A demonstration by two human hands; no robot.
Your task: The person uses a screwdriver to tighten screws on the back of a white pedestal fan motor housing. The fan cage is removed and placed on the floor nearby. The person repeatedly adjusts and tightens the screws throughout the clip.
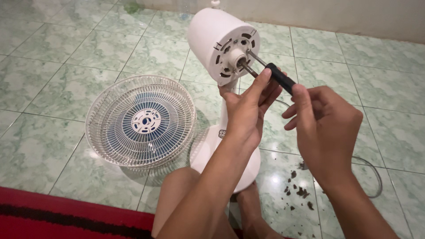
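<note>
A white fan motor housing (pixel 217 42) stands on its white stand and round base (pixel 212 152), front face with vents and a bare metal shaft (pixel 248 67) turned toward me. My right hand (pixel 325 128) grips the black handle of a screwdriver (pixel 280 78), whose metal shank reaches the housing face. My left hand (pixel 250 110) is raised just below the shaft, fingers touching the screwdriver's shank and handle. To the left on the floor lies the removed white wire fan grille (pixel 141 120) with blue blades showing inside it.
Green marbled floor tiles (pixel 66 53) all around. A red and black rug (pixel 66 217) lies at the lower left. Dark crumbs of dirt (pixel 299 190) are scattered right of the base. A grey power cord (pixel 374 177) loops at right. My bare legs (pixel 177 199) flank the base.
</note>
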